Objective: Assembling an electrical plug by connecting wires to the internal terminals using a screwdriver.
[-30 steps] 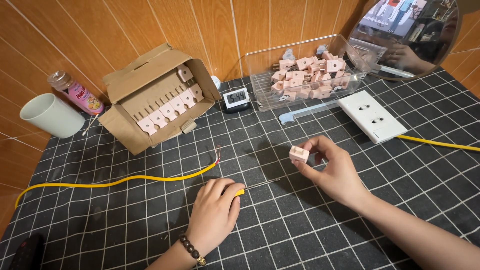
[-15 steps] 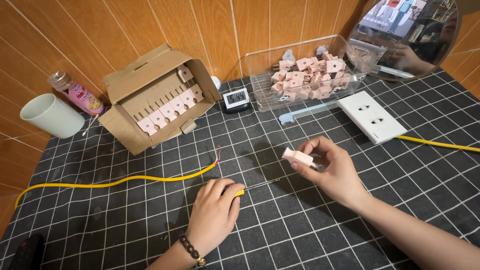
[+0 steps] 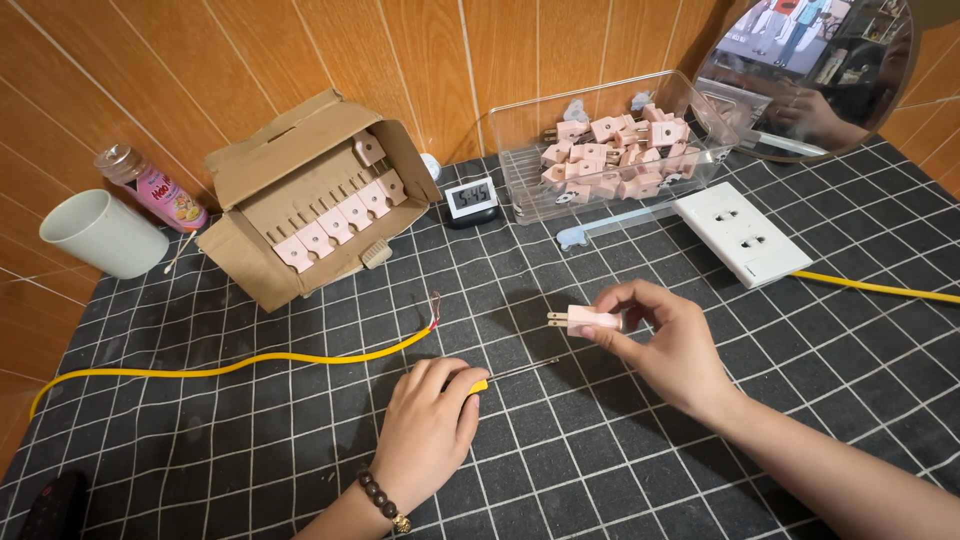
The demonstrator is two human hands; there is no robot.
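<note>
The right hand (image 3: pixel 672 352) pinches a small pink plastic two-pin plug (image 3: pixel 590 320) by its body, thumb below and fingers on top, holding it in the air above the black grid-patterned mat (image 3: pixel 620 470) with its two metal prongs pointing away from the palm. It looks light, rigid and smooth; the body is the sensible place to hold it, since the thin prongs would likely bend or slip. The left hand (image 3: pixel 428 428) rests closed over the yellow handle of a thin-shafted screwdriver (image 3: pixel 500 376) lying on the mat, shaft reaching towards the plug. Just beyond its knuckles ends one yellow cable (image 3: pixel 250 362), bare strands showing; it probably flexes easily. One plug held, one screwdriver; roughly seven plugs show in the open cardboard box (image 3: pixel 310 200), and the clear plastic tray (image 3: pixel 610 150) holds a heap too jumbled to count
</note>
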